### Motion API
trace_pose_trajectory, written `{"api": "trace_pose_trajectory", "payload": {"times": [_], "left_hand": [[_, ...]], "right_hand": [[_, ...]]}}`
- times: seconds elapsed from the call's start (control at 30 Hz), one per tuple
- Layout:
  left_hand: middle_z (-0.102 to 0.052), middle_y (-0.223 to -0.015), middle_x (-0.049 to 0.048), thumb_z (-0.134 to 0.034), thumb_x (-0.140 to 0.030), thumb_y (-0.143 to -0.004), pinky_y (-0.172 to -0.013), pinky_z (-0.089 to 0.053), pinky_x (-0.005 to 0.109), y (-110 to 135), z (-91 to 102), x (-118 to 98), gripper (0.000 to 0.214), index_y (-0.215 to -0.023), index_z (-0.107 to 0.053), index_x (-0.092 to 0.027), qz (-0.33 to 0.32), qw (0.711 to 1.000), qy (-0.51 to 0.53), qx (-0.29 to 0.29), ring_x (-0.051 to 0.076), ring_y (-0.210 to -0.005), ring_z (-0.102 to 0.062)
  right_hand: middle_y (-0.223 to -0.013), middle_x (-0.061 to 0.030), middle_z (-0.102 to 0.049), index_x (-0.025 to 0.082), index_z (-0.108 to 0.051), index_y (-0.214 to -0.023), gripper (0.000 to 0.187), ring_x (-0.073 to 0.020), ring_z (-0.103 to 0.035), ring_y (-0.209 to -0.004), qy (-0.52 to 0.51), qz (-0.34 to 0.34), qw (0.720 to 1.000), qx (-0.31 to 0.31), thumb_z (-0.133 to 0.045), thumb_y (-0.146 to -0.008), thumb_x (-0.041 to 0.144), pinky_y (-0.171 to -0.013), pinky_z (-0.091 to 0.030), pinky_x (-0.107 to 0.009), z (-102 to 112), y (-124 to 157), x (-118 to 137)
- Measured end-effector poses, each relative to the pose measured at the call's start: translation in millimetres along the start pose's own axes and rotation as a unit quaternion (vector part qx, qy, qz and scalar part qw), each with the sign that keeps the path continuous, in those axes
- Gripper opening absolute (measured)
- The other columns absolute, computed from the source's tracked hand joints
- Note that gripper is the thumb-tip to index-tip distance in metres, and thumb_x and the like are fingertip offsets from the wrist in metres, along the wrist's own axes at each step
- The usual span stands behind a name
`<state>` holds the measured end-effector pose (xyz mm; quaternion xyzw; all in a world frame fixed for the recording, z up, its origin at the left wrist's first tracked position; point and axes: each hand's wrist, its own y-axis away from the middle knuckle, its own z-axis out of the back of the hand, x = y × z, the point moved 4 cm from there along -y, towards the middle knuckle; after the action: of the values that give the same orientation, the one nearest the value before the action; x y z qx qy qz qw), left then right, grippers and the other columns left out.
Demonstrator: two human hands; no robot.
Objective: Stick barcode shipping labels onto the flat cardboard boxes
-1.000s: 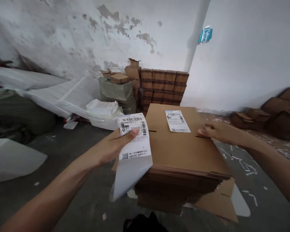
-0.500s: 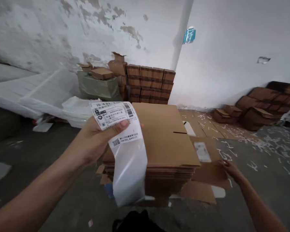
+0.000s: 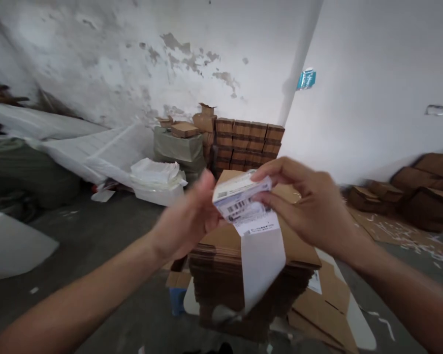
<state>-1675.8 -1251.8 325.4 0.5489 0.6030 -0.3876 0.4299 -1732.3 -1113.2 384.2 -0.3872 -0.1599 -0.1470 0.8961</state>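
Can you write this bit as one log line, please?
right hand: pinching label strip | left hand: at label strip, blurred, grip unclear | cardboard stack: below hands

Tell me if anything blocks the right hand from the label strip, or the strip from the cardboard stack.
Nothing visible stands between the right hand and the label strip: the hand pinches it. No other object shows between strip and cardboard stack; the blurred left hand is at the strip's left edge.
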Motion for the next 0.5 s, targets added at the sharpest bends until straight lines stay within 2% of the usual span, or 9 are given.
{"api": "trace_pose_trajectory", "payload": {"times": [0.07,0.13,0.2,0.27,0.33,0.37,0.4,0.47,0.5], "left_hand": [[-0.076,-0.088,0.0124,-0.046,-0.034,-0.093,-0.075,-0.057,0.035,-4,9.0,-8,0.034,-0.099,-0.069,-0.011,0.017,0.992,0.108,-0.071,0.025,-0.083,-0.072],[-0.075,-0.083,0.0099,-0.041,-0.020,-0.094,-0.069,-0.057,0.028,-10,21.8,-13,0.028,-0.098,-0.067,-0.010,0.002,0.975,0.157,-0.156,0.019,-0.076,-0.072],[-0.074,-0.079,0.0076,-0.040,-0.013,-0.094,-0.066,-0.056,0.023,-17,40.7,-16,0.025,-0.094,-0.065,-0.010,-0.029,0.955,0.194,-0.222,0.016,-0.069,-0.071],[-0.072,-0.071,0.0051,-0.036,-0.011,-0.096,-0.066,-0.056,0.022,-21,66.1,-18,0.028,-0.089,-0.062,-0.011,-0.068,0.934,0.217,-0.276,0.013,-0.063,-0.070],[-0.070,-0.064,0.0018,-0.031,-0.009,-0.098,-0.065,-0.056,0.022,-20,92.3,-19,0.032,-0.086,-0.060,-0.013,-0.110,0.910,0.221,-0.332,0.012,-0.060,-0.069],[-0.070,-0.062,0.0006,-0.030,-0.008,-0.098,-0.063,-0.056,0.022,-18,102.3,-18,0.033,-0.085,-0.060,-0.013,-0.119,0.904,0.213,-0.351,0.012,-0.058,-0.068],[-0.070,-0.061,0.0004,-0.031,-0.008,-0.098,-0.060,-0.056,0.021,-17,108.8,-17,0.033,-0.084,-0.061,-0.013,-0.115,0.907,0.197,-0.355,0.011,-0.056,-0.067],[-0.071,-0.063,0.0029,-0.036,-0.008,-0.096,-0.055,-0.054,0.020,-13,110.7,-11,0.031,-0.082,-0.064,-0.011,-0.069,0.937,0.142,-0.312,0.012,-0.052,-0.066],[-0.072,-0.065,0.0052,-0.041,-0.009,-0.095,-0.055,-0.053,0.020,-11,107.3,-6,0.030,-0.080,-0.066,-0.009,-0.030,0.956,0.107,-0.273,0.012,-0.052,-0.065]], "right_hand": [[-0.089,-0.0019,-0.068,0.022,-0.065,-0.096,0.012,-0.0161,-0.061,-0.081,0.046,0.070,0.996,0.018,-0.059,-0.087,0.018,-0.071,-0.049,-0.029,-14,3,4],[-0.093,-0.0048,-0.066,0.022,-0.066,-0.087,0.011,-0.0197,-0.059,-0.090,0.074,0.111,0.991,0.020,-0.056,-0.088,0.016,-0.078,-0.048,-0.034,-14,3,12],[-0.095,-0.0051,-0.064,0.023,-0.064,-0.083,0.011,-0.0211,-0.057,-0.095,0.047,0.093,0.995,0.000,-0.056,-0.089,0.018,-0.081,-0.046,-0.036,1,-4,17],[-0.090,-0.0033,-0.062,0.023,-0.061,-0.084,0.009,-0.0183,-0.057,-0.088,-0.038,0.051,0.996,-0.063,-0.056,-0.091,0.023,-0.077,-0.046,-0.033,22,-17,8],[-0.081,-0.0009,-0.059,0.022,-0.056,-0.083,0.014,-0.0148,-0.055,-0.075,-0.121,0.021,0.979,-0.162,-0.052,-0.093,0.032,-0.070,-0.044,-0.030,35,-32,-21],[-0.078,-0.0002,-0.057,0.022,-0.053,-0.082,0.019,-0.0137,-0.054,-0.071,-0.121,-0.008,0.975,-0.186,-0.048,-0.095,0.036,-0.067,-0.044,-0.028,33,-38,-43],[-0.077,0.0002,-0.056,0.022,-0.051,-0.082,0.023,-0.0131,-0.053,-0.069,-0.099,-0.042,0.978,-0.179,-0.043,-0.095,0.039,-0.066,-0.044,-0.028,24,-44,-67],[-0.080,-0.0012,-0.059,0.021,-0.050,-0.082,0.028,-0.0132,-0.055,-0.072,-0.001,-0.133,0.990,-0.052,-0.037,-0.096,0.042,-0.068,-0.046,-0.027,-12,-49,-116],[-0.084,-0.0034,-0.062,0.020,-0.052,-0.084,0.029,-0.0149,-0.057,-0.077,0.041,-0.164,0.985,0.010,-0.041,-0.094,0.045,-0.071,-0.047,-0.029,-31,-46,-135]]}}
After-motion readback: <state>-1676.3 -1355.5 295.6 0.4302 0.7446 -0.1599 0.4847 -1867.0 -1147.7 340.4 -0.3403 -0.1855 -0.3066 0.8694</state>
